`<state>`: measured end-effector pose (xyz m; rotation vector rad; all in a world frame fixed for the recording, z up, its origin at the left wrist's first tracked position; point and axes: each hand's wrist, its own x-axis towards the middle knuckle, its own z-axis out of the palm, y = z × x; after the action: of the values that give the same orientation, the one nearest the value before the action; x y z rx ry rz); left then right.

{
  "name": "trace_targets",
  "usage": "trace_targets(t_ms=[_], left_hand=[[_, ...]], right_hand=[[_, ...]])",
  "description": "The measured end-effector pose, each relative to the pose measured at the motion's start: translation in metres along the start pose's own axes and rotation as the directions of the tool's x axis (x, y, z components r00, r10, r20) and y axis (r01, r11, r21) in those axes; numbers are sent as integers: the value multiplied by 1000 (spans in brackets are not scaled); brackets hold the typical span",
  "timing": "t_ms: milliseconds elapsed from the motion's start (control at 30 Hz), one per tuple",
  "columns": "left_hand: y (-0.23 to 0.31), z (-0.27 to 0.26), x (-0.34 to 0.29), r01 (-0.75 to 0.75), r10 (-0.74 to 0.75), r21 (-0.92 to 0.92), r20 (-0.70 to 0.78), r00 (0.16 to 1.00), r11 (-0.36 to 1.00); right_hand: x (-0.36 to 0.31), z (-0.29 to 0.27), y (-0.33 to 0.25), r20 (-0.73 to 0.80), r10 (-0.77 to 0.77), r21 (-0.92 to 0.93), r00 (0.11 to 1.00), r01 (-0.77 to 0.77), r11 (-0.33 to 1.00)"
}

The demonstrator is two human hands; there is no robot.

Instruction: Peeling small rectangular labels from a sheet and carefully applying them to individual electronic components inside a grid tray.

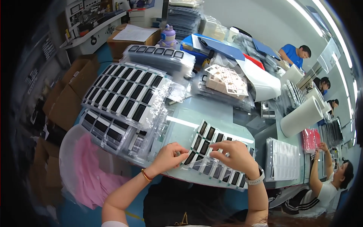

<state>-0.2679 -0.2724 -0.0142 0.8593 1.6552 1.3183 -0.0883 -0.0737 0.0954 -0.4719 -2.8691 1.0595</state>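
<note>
From here I see the grid of black-and-white pieces (204, 147) on the table, worker's one o'clock; left hand (171, 156) pinched at its nine o'clock edge, can't tell on what; right hand (235, 155) half open above it; stacked trays (123, 90) at eleven

Left head-worn fisheye looks down, close above the table (211, 109)

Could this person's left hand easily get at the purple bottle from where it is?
Probably not easily: the left hand is down by the near tray, and a pile of clear trays stands between it and the purple bottle.
</note>
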Motion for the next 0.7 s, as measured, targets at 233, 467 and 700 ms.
trace_targets(t_ms=[233,467,700], left_hand=[[-4,3,-2,-93,94,41,-23,995,995],[-10,9,-2,-226,244,152,-118,962,962],[7,0,-8,-65,247,713,-155,957,698]], right_hand=[[26,49,3,76,-268,-218,960,279,935],[26,60,19,9,-285,-98,959,284,954],[-14,56,5,-11,-318,-272,948,304,913]])
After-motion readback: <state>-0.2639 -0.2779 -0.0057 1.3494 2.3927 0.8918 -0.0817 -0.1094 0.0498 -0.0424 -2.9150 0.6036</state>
